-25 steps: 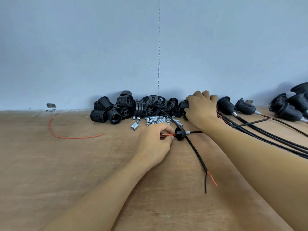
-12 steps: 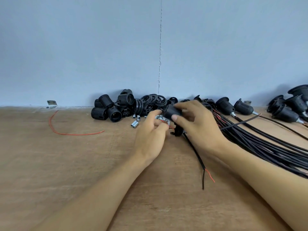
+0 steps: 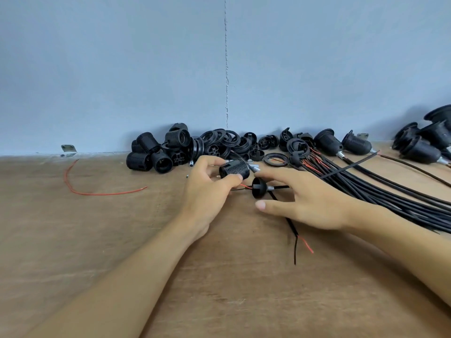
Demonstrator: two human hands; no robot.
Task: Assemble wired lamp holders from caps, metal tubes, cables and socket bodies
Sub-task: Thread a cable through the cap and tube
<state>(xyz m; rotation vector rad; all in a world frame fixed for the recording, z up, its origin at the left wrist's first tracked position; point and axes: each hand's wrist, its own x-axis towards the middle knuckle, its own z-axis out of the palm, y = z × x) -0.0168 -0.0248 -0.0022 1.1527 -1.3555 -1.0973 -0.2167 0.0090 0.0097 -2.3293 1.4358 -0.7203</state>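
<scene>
My left grip (image 3: 207, 191) pinches a black threaded socket body (image 3: 233, 170). Just below it, a cap (image 3: 258, 189) sits on its cable (image 3: 280, 186), between the straight, spread fingers of my right grip (image 3: 310, 203), over the counter (image 3: 97, 240).

We log a socket body (image 3: 234, 170) in the left hand (image 3: 207, 191), spare bodies (image 3: 151, 157) piled behind it at the wall (image 3: 122, 69), rings (image 3: 227, 141) right of those, cable bundle (image 3: 390, 193) right of the right hand (image 3: 310, 203), loose wire (image 3: 102, 193) far left.
</scene>
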